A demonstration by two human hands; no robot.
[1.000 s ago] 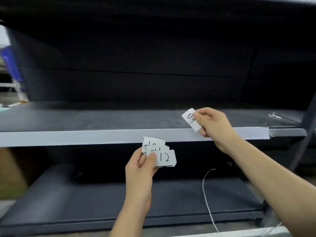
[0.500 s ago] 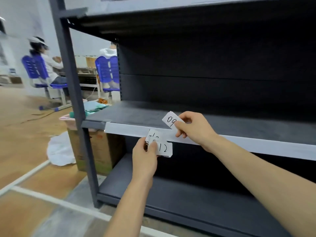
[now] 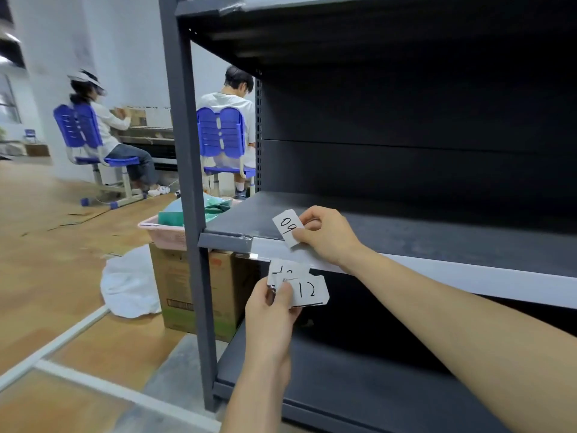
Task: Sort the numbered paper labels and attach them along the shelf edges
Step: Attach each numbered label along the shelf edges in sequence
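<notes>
My right hand pinches a white paper label marked 09 just above the pale strip on the middle shelf's front edge, near the shelf's left end. Lower down, my left hand holds a small fan of white labels; the front one reads 12, and the ones behind it are mostly covered. The stack hangs in front of the gap below the middle shelf. No label is stuck to the visible part of the edge strip.
The dark shelving's left upright post stands just left of my hands. Beyond it are a cardboard box with a pink basket on top and a white bag on the floor. Two people sit on blue chairs further back.
The view has swung from the right end of the shelf to its left end. Both hands moved left along the edge, still holding the same labels.
</notes>
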